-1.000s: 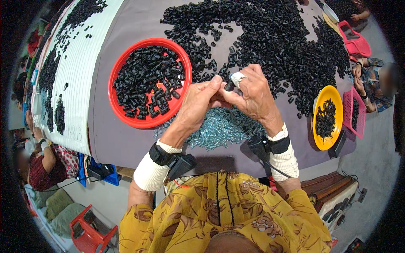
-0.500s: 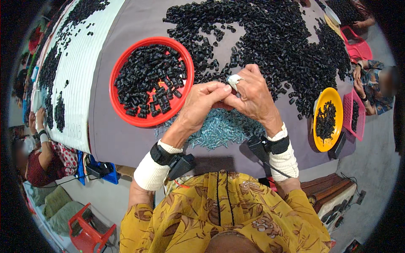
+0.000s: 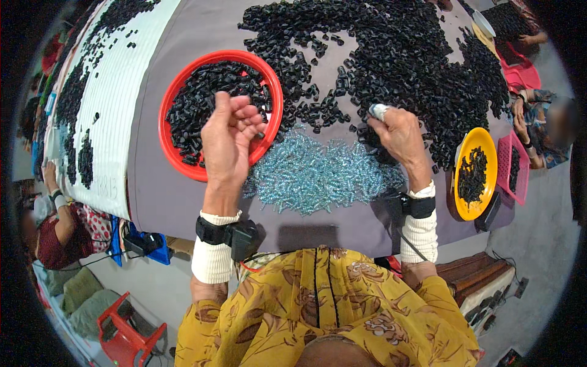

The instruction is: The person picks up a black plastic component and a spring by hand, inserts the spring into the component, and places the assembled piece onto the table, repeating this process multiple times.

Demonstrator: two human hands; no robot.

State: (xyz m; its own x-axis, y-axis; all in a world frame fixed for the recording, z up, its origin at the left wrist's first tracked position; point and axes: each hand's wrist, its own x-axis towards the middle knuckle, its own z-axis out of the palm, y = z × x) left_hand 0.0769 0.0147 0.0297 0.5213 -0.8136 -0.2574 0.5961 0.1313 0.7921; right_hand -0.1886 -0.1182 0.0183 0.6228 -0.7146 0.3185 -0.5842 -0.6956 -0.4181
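Note:
My left hand (image 3: 229, 140) is over the near right part of a round red tray (image 3: 165, 131) full of small black plastic pieces (image 3: 189, 116). Its palm is turned up to the right, with loosely bent fingers apart from the thumb and nothing visible in them. At the near left edge of a big heap of the same black pieces (image 3: 403, 67), my right hand (image 3: 400, 134) is curled with its fingertips down. White tape wraps one of its fingers; whatever it pinches is hidden. Between my hands lies a pile of small bluish metal springs (image 3: 318, 174).
A yellow tray (image 3: 483, 199) and a pink basket (image 3: 503, 159) with black pieces stand at the table's right edge. More pieces lie on a white sheet (image 3: 122, 104) at left. Other people sit at both sides. A red chair (image 3: 125, 330) stands lower left.
My hands were together above the springs; they have parted. The left has moved left over the red tray, the right has moved right to the black heap.

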